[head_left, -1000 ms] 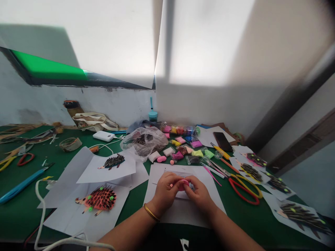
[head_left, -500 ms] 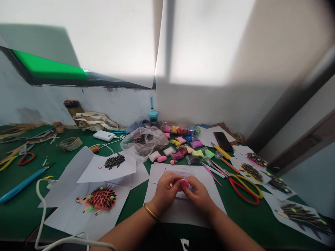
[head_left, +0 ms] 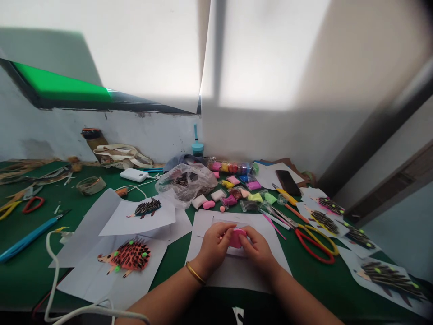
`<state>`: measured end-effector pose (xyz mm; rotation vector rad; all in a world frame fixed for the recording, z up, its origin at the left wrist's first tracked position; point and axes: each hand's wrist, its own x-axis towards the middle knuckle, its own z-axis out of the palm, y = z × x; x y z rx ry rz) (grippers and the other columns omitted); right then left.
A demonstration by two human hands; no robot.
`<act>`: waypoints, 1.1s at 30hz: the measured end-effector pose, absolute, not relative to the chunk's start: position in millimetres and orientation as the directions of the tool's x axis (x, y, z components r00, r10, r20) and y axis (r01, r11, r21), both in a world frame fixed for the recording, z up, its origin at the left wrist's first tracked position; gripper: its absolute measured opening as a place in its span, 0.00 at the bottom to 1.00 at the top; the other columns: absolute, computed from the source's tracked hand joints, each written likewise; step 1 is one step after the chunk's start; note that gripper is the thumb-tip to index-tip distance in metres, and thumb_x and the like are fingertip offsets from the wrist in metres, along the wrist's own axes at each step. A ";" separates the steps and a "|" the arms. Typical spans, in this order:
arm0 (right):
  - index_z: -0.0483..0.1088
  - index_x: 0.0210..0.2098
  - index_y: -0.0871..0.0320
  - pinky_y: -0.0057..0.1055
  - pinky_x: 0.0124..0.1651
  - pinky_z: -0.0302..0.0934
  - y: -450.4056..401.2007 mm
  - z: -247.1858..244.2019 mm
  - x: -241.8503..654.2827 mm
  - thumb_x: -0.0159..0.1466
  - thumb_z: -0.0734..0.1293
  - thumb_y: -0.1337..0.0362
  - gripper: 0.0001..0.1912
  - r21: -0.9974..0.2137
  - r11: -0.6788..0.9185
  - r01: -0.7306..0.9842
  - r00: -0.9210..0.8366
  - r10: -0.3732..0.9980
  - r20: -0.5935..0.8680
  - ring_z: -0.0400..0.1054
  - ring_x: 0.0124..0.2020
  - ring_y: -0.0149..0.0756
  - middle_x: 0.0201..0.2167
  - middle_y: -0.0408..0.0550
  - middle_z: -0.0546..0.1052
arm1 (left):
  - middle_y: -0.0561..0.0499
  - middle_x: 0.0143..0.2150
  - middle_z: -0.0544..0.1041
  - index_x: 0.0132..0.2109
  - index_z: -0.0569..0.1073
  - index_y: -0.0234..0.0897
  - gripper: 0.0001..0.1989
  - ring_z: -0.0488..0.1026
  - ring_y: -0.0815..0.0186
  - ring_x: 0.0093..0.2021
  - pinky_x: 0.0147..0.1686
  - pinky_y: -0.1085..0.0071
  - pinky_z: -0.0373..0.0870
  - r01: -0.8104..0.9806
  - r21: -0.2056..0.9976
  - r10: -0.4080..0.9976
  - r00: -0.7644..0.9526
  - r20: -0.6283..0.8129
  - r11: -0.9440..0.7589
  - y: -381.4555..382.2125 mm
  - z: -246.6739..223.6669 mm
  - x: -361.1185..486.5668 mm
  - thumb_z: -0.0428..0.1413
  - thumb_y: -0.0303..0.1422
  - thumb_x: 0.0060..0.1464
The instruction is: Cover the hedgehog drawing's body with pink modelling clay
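Between my two hands is a flattened piece of pink modelling clay (head_left: 237, 238). My left hand (head_left: 216, 243), with a gold bangle at the wrist, pinches its left side. On the right side, the thumb and fingers of my right hand (head_left: 257, 250) press it; some fingertips are hidden behind the clay. Both hands are above a white sheet of paper (head_left: 237, 276) on the green table. Just beyond the sheet lie a pink clay lump (head_left: 209, 205) and a small pink ball (head_left: 222, 209).
Several clay packets (head_left: 255, 197) lie behind the sheet, near a clear plastic bag (head_left: 186, 180). Scissors (head_left: 316, 243) and a phone (head_left: 287, 182) are on the right. Hedgehog pictures (head_left: 130, 256) lie on both sides. A white cable (head_left: 50, 280) runs along the left.
The pink clay has turned to show a wider, flatter face. My fingers have shifted a little around it, while both hands stay over the paper.
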<state>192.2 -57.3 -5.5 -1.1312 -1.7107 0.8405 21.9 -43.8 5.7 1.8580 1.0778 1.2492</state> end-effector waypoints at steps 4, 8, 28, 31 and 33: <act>0.72 0.35 0.56 0.35 0.43 0.62 -56.8 -8.0 192.5 0.67 0.60 0.54 0.15 -0.869 0.348 0.352 -0.200 0.935 0.293 0.69 0.38 0.41 0.34 0.47 0.76 | 0.48 0.37 0.77 0.39 0.78 0.40 0.09 0.72 0.61 0.41 0.43 0.66 0.68 0.321 0.814 0.873 0.234 0.427 -0.484 -44.6 5.1 22.5 0.56 0.38 0.59; 0.73 0.41 0.55 0.37 0.48 0.62 -56.6 -5.4 191.6 0.64 0.64 0.53 0.14 -0.893 0.332 0.304 -0.209 0.938 0.277 0.70 0.44 0.43 0.40 0.49 0.77 | 0.49 0.34 0.76 0.36 0.76 0.37 0.10 0.71 0.64 0.35 0.35 0.69 0.67 0.277 0.875 0.916 0.181 0.359 -0.397 -43.1 5.4 23.0 0.56 0.38 0.59; 0.73 0.42 0.56 0.37 0.50 0.62 -53.4 -5.9 194.7 0.65 0.63 0.56 0.12 -0.929 0.279 0.243 -0.120 0.959 0.257 0.70 0.44 0.43 0.41 0.49 0.78 | 0.50 0.35 0.76 0.40 0.75 0.36 0.09 0.70 0.67 0.32 0.33 0.72 0.68 0.178 0.932 0.943 0.171 0.286 -0.315 -41.0 3.8 24.4 0.57 0.37 0.57; 0.73 0.40 0.56 0.36 0.48 0.63 -53.6 -6.4 194.6 0.65 0.63 0.57 0.11 -0.922 0.288 0.261 -0.132 0.956 0.261 0.70 0.43 0.43 0.40 0.49 0.78 | 0.50 0.36 0.77 0.40 0.76 0.36 0.08 0.71 0.66 0.34 0.35 0.71 0.68 0.196 0.915 0.929 0.186 0.319 -0.353 -41.2 2.2 24.6 0.58 0.36 0.57; 0.73 0.40 0.56 0.36 0.48 0.63 -53.8 -6.4 194.1 0.64 0.63 0.57 0.11 -0.919 0.290 0.267 -0.120 0.956 0.267 0.70 0.43 0.43 0.39 0.49 0.78 | 0.49 0.36 0.77 0.39 0.76 0.36 0.08 0.72 0.66 0.35 0.36 0.70 0.68 0.195 0.914 0.929 0.182 0.323 -0.357 -40.8 0.6 24.6 0.57 0.36 0.58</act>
